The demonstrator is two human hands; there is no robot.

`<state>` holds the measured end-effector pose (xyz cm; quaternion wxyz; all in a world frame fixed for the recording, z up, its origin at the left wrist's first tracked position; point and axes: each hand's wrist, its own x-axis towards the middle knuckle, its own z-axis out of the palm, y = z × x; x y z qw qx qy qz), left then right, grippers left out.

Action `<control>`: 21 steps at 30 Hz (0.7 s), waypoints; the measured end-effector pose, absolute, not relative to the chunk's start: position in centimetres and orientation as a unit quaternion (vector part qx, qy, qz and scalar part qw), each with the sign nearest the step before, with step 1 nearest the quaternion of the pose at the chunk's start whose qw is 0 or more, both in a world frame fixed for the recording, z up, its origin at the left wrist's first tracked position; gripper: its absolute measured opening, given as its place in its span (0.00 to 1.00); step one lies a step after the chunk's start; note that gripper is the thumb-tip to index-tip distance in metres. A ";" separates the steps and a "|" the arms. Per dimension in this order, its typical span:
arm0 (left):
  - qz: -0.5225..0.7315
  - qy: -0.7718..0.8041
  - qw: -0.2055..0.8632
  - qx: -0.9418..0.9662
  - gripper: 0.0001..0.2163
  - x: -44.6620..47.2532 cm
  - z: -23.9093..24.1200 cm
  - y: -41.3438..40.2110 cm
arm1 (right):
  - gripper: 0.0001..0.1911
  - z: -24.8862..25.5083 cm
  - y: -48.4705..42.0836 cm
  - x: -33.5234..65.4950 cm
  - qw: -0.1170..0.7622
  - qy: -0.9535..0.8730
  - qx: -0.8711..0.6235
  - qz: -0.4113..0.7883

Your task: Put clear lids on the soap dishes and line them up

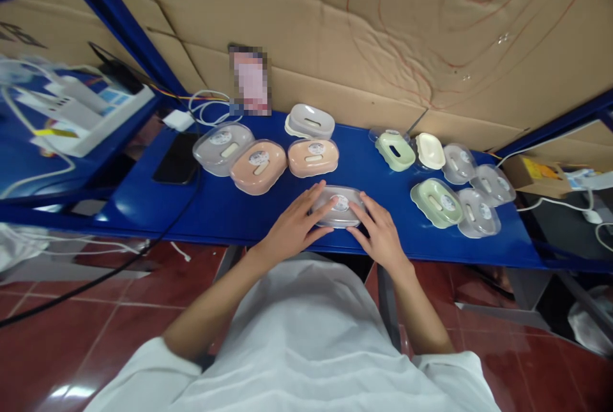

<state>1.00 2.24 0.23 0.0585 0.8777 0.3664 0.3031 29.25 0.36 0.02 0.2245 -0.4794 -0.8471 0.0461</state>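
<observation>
A grey soap box [341, 215] with a clear lid and a round label lies on the blue table in front of me. My left hand [299, 220] holds its left end, fingers along the side and over the lid. At the opposite end, my right hand [378, 227] grips it too, with fingers on the lid and edge. Just beyond my left hand are two peach soap boxes [258, 166], a grey one [224, 147] and a pale grey dish [313, 121]. Nearest my right hand is a green soap box [437, 202].
Farther right are a green dish [396, 151], a cream dish [431, 151] and several grey boxes [479, 213]. A dark phone [177, 160] and a white charger [178, 120] lie at the left. Cardboard [306, 22] walls the back; a black cable [143, 255] crosses the left front.
</observation>
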 end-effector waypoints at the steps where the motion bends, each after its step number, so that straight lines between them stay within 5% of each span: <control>1: 0.308 0.382 0.057 0.869 0.31 0.7 0.6 2.5 | 0.31 0.0 0.4 29.5 0.229 -0.834 -0.501 0.033; 7: 0.268 0.545 0.006 0.794 0.25 0.4 2.3 6.2 | 0.33 0.3 2.3 30.9 0.271 -0.722 -0.637 -0.027; 13: 0.263 0.457 0.050 0.848 0.22 2.5 2.8 10.2 | 0.41 1.2 5.1 29.8 0.275 -0.720 -0.636 0.040; 21: 0.166 0.586 -0.015 0.793 0.29 2.5 5.1 18.7 | 0.35 -0.4 5.2 29.7 0.251 -0.765 -0.592 0.032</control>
